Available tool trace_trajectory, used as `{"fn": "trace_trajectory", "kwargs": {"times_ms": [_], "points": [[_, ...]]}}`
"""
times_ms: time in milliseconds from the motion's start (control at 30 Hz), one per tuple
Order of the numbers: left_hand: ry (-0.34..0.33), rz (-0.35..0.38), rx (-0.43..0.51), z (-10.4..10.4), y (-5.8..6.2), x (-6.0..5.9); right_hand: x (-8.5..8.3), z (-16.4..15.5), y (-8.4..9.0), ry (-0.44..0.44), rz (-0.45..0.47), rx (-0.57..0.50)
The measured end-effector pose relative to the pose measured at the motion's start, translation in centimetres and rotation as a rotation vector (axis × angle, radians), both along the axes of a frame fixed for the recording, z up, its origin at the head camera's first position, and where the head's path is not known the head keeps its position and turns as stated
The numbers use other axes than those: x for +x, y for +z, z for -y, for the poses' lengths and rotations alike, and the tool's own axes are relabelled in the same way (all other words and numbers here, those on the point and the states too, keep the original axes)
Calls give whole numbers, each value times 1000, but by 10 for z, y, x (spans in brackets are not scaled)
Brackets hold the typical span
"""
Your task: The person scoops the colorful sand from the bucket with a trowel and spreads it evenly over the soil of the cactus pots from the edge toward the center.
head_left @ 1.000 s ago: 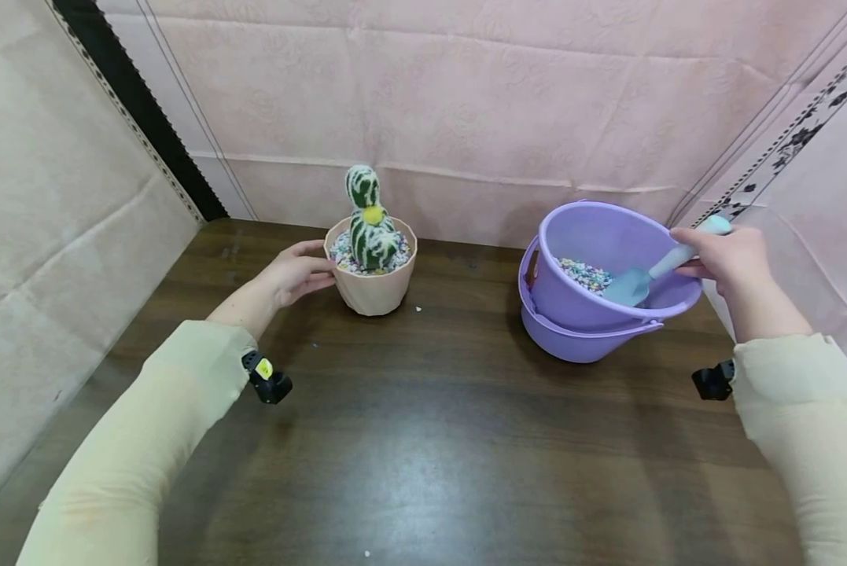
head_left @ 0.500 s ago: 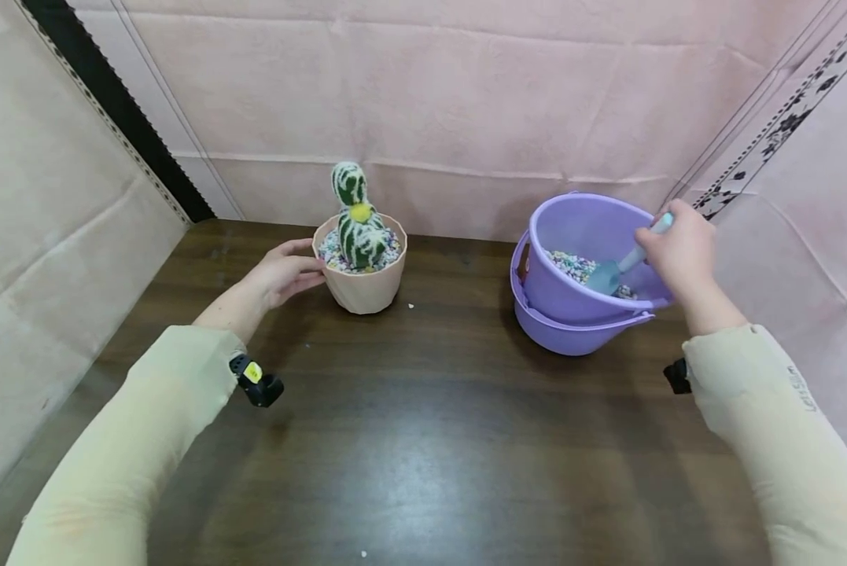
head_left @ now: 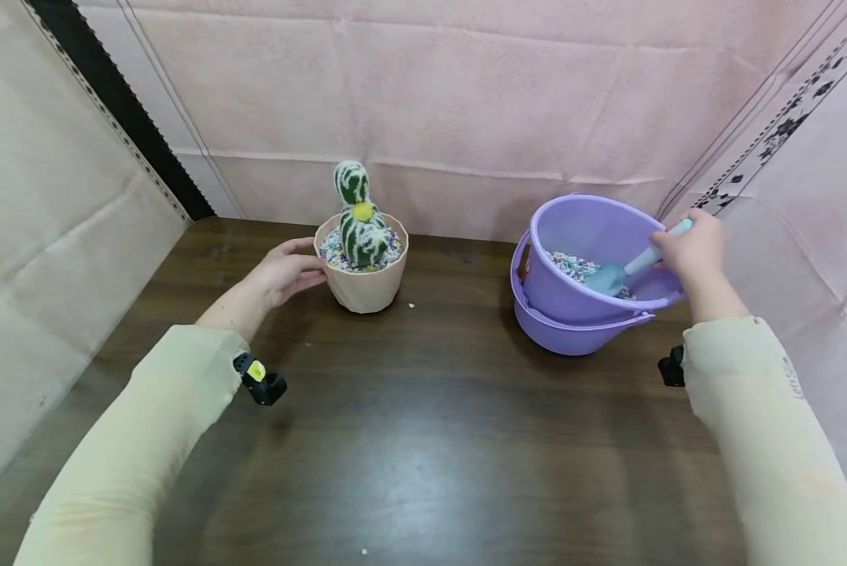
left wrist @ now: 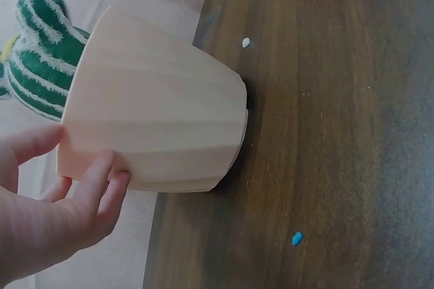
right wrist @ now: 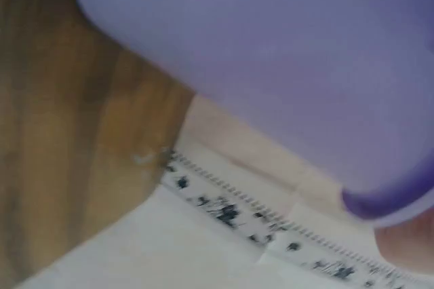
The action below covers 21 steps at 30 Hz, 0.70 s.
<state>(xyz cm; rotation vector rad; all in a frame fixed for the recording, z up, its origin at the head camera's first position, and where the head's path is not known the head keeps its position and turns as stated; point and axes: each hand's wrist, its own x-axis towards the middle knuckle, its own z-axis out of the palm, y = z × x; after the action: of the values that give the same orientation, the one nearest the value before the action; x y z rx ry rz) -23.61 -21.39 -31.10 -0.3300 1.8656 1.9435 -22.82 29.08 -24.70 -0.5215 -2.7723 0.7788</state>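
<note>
Since half a second ago, right hand has drawn back toward the desk's right edge, lowering the scoop handle; its blade lies flatter on the coloured gravel inside the tilted upper purple bucket, judged mid-scooping. Right hand grasps the scoop handle. Left hand unchanged, fingers wrapped against the beige pot wall near the desk's far edge, steadying it; cactus upright. Desk surface between pot and buckets is open; stray grains lie near the pot.
</note>
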Motion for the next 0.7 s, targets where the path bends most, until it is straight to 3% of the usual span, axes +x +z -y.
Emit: {"fn": "trace_trajectory", "kwargs": {"times_ms": [167,367,533,633,700], "points": [[5,3,-4,6,0,2,6,9,-8,25,-47,53],[-20,-76,-109,-4,-7,7,19,15,-7,46,-55,277],[-50,-145,-236,-9,-10,12,26,-6,2,31,123,414],[-54,-228,-298,-9,-9,16,29,-19,10,27,267,420],[-57,-310,-376,-8,-8,19,32,-25,14,35,294,392]]}}
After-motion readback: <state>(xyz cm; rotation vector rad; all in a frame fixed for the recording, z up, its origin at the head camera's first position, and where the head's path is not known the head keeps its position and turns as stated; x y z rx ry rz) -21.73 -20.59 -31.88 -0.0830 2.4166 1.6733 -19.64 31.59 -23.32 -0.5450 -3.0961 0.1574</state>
